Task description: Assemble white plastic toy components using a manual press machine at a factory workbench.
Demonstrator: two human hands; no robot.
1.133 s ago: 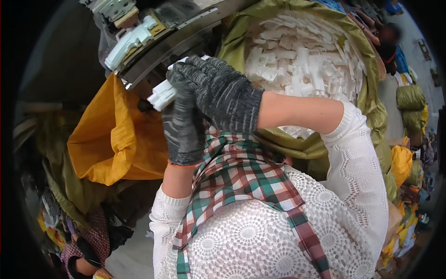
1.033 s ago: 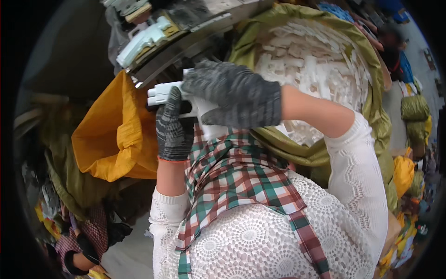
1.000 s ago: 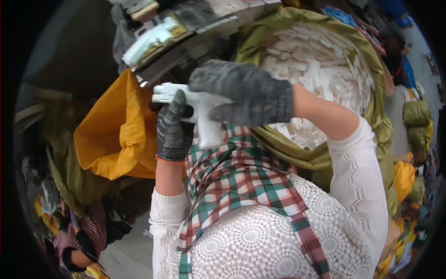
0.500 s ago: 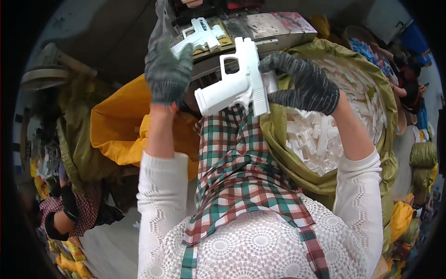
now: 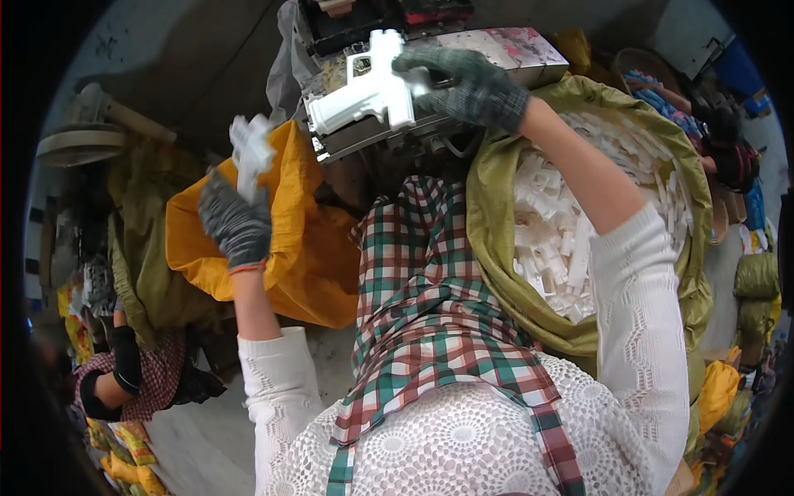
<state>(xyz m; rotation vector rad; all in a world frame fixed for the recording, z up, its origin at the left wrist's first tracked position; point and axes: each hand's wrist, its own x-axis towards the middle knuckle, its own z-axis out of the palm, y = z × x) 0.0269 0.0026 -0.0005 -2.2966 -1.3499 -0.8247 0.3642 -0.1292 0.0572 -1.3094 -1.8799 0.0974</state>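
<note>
One white pistol-shaped piece (image 5: 386, 78), upper centre, lies just left of your nearer right hand (image 5: 470, 85), partly curled fingers gripping its side, barrel near-vertical; another blurred piece (image 5: 251, 147) rises from your left hand (image 5: 237, 221), left of centre, finger closure too smeared to tell.

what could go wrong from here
The left hand grips a small white piece by the rim of the orange sack; it could slip and fall outside.

The right hand holds a white gun at the edge of the bench; it might knock and scuff.
</note>
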